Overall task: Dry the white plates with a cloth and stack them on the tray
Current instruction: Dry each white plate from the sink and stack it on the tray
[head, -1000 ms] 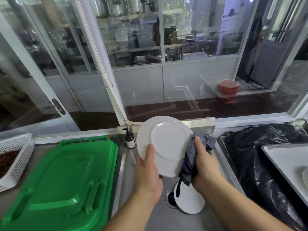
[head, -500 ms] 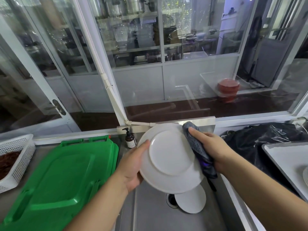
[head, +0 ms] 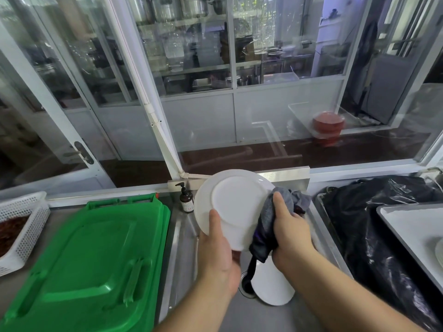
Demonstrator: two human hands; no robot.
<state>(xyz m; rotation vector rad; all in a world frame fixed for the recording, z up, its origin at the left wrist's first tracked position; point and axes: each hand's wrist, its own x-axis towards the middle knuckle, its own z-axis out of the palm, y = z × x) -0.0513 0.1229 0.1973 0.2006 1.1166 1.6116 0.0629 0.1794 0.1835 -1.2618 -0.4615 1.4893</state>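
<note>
Over the steel sink I hold a white plate (head: 233, 204) upright, its underside facing me. My left hand (head: 219, 255) grips its lower left rim, thumb on the underside. My right hand (head: 288, 232) grips a grey cloth (head: 282, 207) pressed against the plate's right edge, and the cloth's dark end hangs down. A second white plate (head: 273, 286) lies in the sink basin (head: 191, 259) near the drain. The tray (head: 412, 233) sits at the right edge with the rim of another plate (head: 439, 251) on it.
A green plastic bin lid (head: 88, 264) fills the counter to the left, with a white perforated basket (head: 21, 226) beyond it. A brown pump bottle (head: 186, 200) stands behind the sink. A black plastic bag (head: 374, 226) lies between sink and tray. Glass windows (head: 215, 80) rise behind.
The plate has turned from tilted to more upright. My left hand moved from its left rim to its lower rim. My right hand slid the cloth from the top right down to the right edge.
</note>
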